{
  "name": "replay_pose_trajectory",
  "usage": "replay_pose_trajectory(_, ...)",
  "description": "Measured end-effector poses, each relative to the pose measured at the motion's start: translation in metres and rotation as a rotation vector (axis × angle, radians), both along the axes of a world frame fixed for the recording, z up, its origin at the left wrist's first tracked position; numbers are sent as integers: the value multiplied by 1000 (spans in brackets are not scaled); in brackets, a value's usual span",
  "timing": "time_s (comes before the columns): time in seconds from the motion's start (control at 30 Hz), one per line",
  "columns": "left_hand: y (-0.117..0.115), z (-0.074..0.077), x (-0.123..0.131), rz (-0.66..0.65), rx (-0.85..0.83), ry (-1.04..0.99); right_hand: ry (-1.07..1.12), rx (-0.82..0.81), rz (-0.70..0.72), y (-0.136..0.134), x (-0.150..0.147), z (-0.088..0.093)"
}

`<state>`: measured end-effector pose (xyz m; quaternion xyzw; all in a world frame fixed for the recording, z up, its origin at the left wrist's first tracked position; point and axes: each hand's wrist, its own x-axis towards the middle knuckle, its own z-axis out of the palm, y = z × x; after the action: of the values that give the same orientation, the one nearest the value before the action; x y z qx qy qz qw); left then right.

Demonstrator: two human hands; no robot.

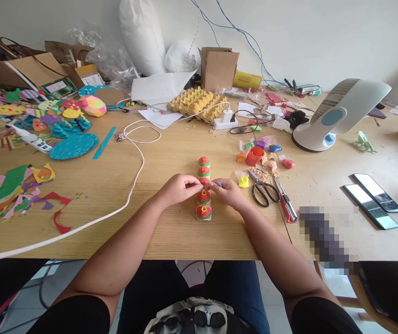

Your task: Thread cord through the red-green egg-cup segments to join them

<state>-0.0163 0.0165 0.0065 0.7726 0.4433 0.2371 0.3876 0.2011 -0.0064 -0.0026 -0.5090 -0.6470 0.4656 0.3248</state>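
A column of several small red-topped pieces with green bands (204, 213) runs away from me on the wooden table; the two nearest carry yellow loops and little faces. My left hand (185, 188) reaches the middle piece from the left, thumb and forefinger pinched together. From the right, my right hand (227, 189) touches the same piece, its fingers closed too, with a bit of blue showing at the fingers. Whatever lies between the fingertips is too small to name.
Right of the hands lie a yellow clay packet (243, 180), black-handled scissors (266, 190), a red cutter (288, 204) and a red cup (254, 156). A white fan (337, 111) stands behind them. A white cable (129, 197) crosses the left side near paper scraps (6, 190).
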Motion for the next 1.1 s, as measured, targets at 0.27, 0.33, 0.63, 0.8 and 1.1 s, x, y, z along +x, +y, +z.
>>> replay_pose_trajectory(0.27,1,0,0,2,-21,-9,-30,22,-41,2,1,-2)
replay_pose_trajectory(0.33,0,0,0,4,-14,-4,-28,28,-24,2,1,-2)
replay_pose_trajectory(0.63,-1,2,1,-2,-31,-5,-27,23,-6,0,1,-1)
replay_pose_trajectory(0.8,1,0,0,10,-10,11,-33,21,-47,3,2,-4)
replay_pose_trajectory(1.1,-2,0,3,-9,-58,-95,-58,19,-58,2,2,0)
